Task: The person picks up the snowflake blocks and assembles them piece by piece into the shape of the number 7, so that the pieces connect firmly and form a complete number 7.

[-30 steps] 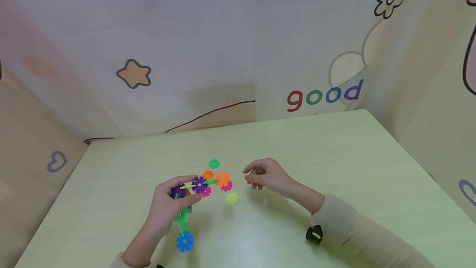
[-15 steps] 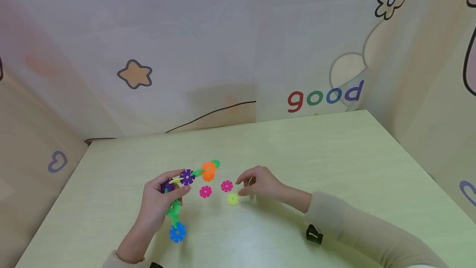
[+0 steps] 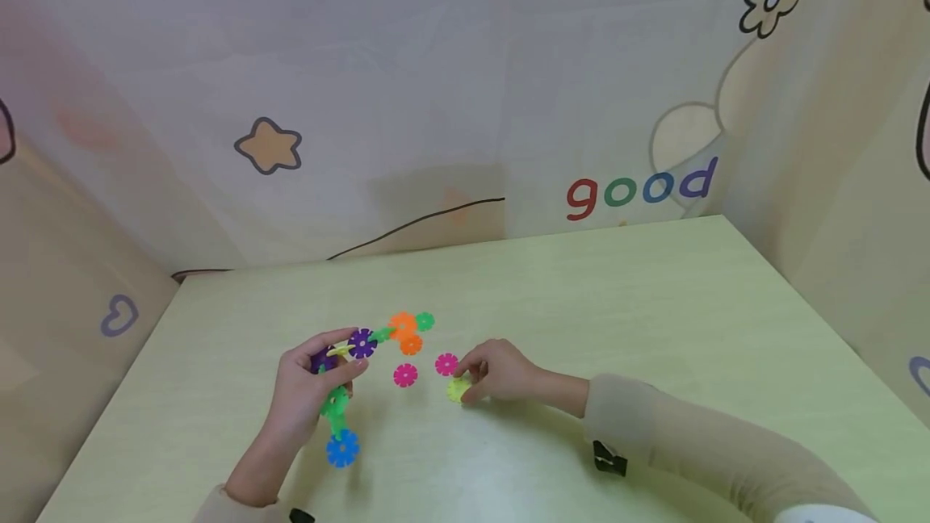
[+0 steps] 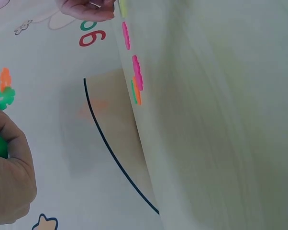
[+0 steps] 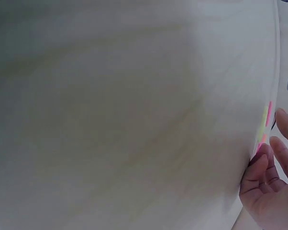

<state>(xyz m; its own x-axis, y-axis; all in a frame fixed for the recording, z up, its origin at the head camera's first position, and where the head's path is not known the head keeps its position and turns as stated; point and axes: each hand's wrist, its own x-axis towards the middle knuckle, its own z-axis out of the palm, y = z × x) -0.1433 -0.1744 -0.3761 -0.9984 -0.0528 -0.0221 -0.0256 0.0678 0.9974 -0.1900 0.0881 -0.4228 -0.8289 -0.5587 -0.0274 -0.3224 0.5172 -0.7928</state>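
Observation:
My left hand (image 3: 301, 386) grips a chain of interlocking plastic snowflake discs, held above the table. A purple disc (image 3: 362, 343) shows at its fingertips, and an orange disc (image 3: 403, 326) forms the far end. Green pieces (image 3: 335, 406) and a blue disc (image 3: 342, 448) hang below the palm. My right hand (image 3: 504, 370) is low over the table, thumb and index finger around the near edge of a flat yellow disc (image 3: 456, 390). In the right wrist view, thumb (image 5: 286, 125) and index finger stand apart, and the yellow disc (image 5: 263, 122) lies beyond them.
Two pink discs, one in the middle (image 3: 405, 375) and one beside the yellow disc (image 3: 446, 364), lie on the pale table (image 3: 581, 305). Behind the chain's end are a loose orange disc (image 3: 411, 345) and a green disc (image 3: 425, 320). A printed curtain (image 3: 436, 103) borders the table.
My right hand has moved left and down to the yellow disc. My left hand has drawn the chain leftward, uncovering the pink discs.

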